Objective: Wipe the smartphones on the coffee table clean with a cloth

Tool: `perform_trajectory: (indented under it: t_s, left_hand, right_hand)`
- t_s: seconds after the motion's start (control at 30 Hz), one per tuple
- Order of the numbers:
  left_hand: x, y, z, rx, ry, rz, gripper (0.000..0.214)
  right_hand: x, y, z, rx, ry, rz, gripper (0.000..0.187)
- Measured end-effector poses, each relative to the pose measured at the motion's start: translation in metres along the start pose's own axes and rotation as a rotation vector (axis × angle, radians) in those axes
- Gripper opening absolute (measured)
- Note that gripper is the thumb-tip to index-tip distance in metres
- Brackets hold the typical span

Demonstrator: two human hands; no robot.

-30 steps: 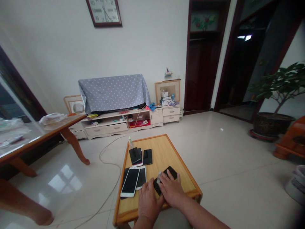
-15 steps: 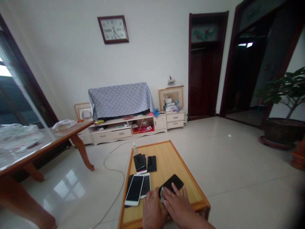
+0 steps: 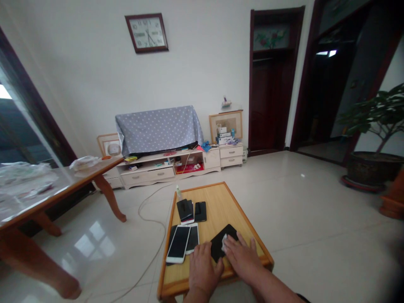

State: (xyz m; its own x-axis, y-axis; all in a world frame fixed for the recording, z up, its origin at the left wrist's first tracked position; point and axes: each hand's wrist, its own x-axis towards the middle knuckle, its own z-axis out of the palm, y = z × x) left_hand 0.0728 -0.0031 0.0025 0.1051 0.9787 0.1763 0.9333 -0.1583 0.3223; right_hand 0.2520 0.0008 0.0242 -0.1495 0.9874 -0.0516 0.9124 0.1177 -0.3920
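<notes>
On the small wooden table (image 3: 221, 198) lies a black phone (image 3: 217, 248), set at a slant. My left hand (image 3: 203, 267) steadies its near left end, fingers along one side and thumb at the near edge. My right hand (image 3: 241, 254) presses a crumpled white wipe (image 3: 224, 243) onto the phone's dark face and covers its right part. To the left, a white phone (image 3: 179, 244) rests partly over another white phone (image 3: 192, 240), with a dark one beneath. Farther back are a small stack of phones (image 3: 184, 209) and a single black phone (image 3: 200, 211).
A small bottle (image 3: 179, 192) stands at the table's far left corner. A larger wooden table (image 3: 94, 170) bearing plastic bags is on the left. A cable (image 3: 164, 235) runs across the floor. Beyond are a low white cabinet (image 3: 151, 176) and a potted plant (image 3: 366, 168).
My right hand and the wipe have slid a little right and up the black phone, away from my left hand. The view has tilted slightly.
</notes>
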Motion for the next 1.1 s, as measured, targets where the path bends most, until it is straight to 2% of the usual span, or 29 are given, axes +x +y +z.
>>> perform_trajectory:
  t_s: [0.07,0.13,0.27,0.33,0.4,0.5,0.57,0.77,0.83,0.97,1.03,1.1]
  left_hand:
    - [0.0,0.003,-0.002,0.015,-0.01,0.006,0.053]
    - [0.001,0.004,-0.003,0.024,-0.007,0.01,0.052]
    - [0.001,0.0,0.0,0.031,-0.006,0.027,0.053]
    - [0.002,0.0,0.0,0.036,-0.018,0.03,0.054]
    - [0.002,0.0,-0.001,0.044,-0.02,0.025,0.054]
    - [0.003,0.002,-0.002,0.051,-0.021,0.017,0.054]
    - [0.003,0.002,-0.001,0.052,-0.02,0.017,0.054]
    - [0.001,-0.003,0.005,0.034,0.009,0.022,0.054]
    - [0.001,-0.003,0.006,0.03,0.012,0.023,0.055]
    - [0.001,-0.003,0.005,0.013,0.016,0.016,0.056]
    - [0.0,-0.003,0.005,0.003,0.014,0.018,0.056]
    - [0.0,-0.005,0.005,0.001,-0.001,0.02,0.056]
  right_hand:
    - [0.005,0.007,-0.008,-0.033,0.042,0.113,0.052]
    - [0.003,0.008,-0.009,-0.042,0.043,0.132,0.052]
    - [-0.017,-0.007,0.004,0.028,-0.047,-0.094,0.052]
    - [-0.022,-0.009,0.006,0.052,-0.061,-0.148,0.052]
    - [-0.019,-0.004,0.001,0.035,-0.039,-0.075,0.052]
    - [-0.007,0.011,-0.009,-0.022,0.023,0.122,0.052]
    - [-0.004,0.014,-0.01,-0.049,0.046,0.175,0.052]
    - [-0.021,-0.004,0.012,-0.011,-0.012,-0.065,0.053]
    - [-0.018,-0.003,0.009,-0.01,-0.002,-0.027,0.052]
    - [-0.006,0.005,-0.004,-0.052,0.051,0.142,0.051]
    - [-0.008,0.002,-0.002,-0.045,0.056,0.115,0.051]
    - [-0.016,-0.006,0.006,-0.01,0.028,0.017,0.051]
